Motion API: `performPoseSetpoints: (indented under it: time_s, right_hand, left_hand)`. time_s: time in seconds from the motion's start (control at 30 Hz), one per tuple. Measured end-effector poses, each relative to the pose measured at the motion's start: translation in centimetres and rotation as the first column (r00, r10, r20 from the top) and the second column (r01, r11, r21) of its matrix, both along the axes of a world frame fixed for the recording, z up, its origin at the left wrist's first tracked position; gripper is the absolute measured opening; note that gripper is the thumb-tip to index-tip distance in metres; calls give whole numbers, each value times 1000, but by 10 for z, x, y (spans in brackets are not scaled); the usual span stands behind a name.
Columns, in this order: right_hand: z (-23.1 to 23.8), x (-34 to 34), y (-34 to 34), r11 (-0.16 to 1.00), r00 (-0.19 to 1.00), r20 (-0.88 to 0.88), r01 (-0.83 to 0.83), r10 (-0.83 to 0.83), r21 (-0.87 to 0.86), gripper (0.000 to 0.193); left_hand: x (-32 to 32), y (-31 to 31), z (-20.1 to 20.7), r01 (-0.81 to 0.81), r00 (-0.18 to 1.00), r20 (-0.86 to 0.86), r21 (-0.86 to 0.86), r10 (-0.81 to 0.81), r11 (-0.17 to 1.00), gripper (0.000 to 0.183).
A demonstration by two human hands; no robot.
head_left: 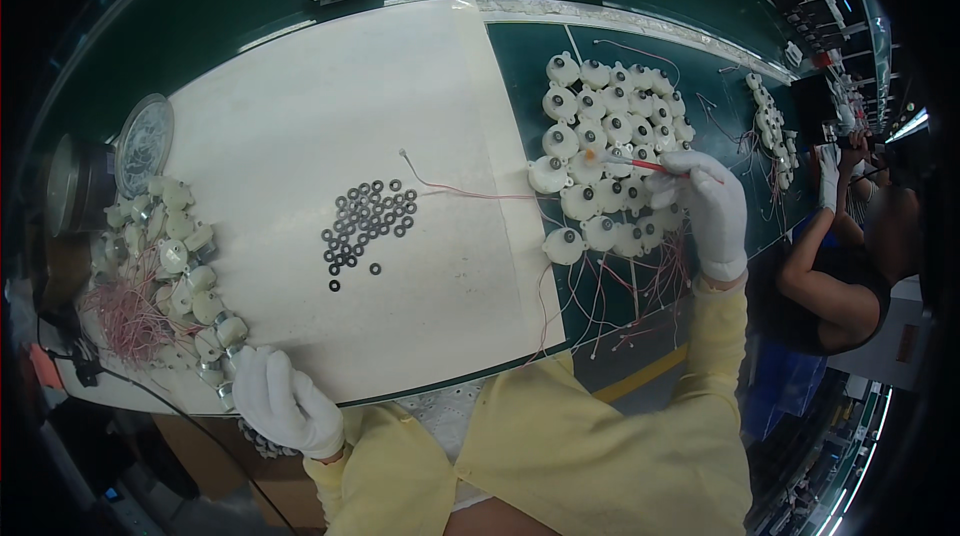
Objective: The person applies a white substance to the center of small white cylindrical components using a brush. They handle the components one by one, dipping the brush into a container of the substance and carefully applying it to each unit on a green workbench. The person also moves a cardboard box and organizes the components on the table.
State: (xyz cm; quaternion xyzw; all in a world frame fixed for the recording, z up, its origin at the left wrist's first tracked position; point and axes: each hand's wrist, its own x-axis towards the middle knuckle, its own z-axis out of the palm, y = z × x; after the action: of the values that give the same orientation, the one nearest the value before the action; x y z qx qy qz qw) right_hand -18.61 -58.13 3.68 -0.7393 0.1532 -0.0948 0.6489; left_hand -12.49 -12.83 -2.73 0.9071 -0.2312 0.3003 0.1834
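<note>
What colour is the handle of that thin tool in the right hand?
The handle is red; it shows best in the head view.

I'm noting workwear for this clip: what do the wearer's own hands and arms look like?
The left hand and right hand wear white, full-fingered gloves, no markings visible. The left sleeve and right sleeve are plain pale yellow, reaching close to the gloves.

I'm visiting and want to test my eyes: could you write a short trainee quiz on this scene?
1. Which hand holds the red-handled brush?
2. True or false: the black rings sit in a bowl.
3. The left hand is nearest: A, the red-handled brush; B, the heaped wired white units; C, the black rings.

Key: 1, the right hand; 2, false, they lie on the white work surface; 3, B.
</note>
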Motion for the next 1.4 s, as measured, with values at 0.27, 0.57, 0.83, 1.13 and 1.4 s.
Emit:
performPoseSetpoints:
  time_s: [0.27, 0.57, 0.83, 1.13, 1.4]
  right_hand:
    - [-1, 0, 3, 999, 1000, 23, 15, -14, -35, 37]
    - [-1, -4, -1, 996, 1000, 3, -25, 25, -85, 34]
    - [4, -5, 1, 987, 999, 4, -53, 54, -153, 31]
    - [15, -4, 2, 964, 995, 74, -52, 74, -259, 29]
    - [20, -1, 5, 863, 984, 23, -144, 177, -483, 31]
  left_hand:
    - [0, -1, 1, -8, 1000, -3, 14, 8, 1000, 26]
    - [0, -1, 0, -1, 1000, 0, -6, 1, 1000, 28]
    - [0, -2, 1, -10, 1000, -7, -7, 10, 1000, 27]
    - [-1, -2, 2, -12, 1000, -14, -6, 11, 1000, 26]
    - [0, -1, 1, -2, 1000, -10, -2, 2, 1000, 26]
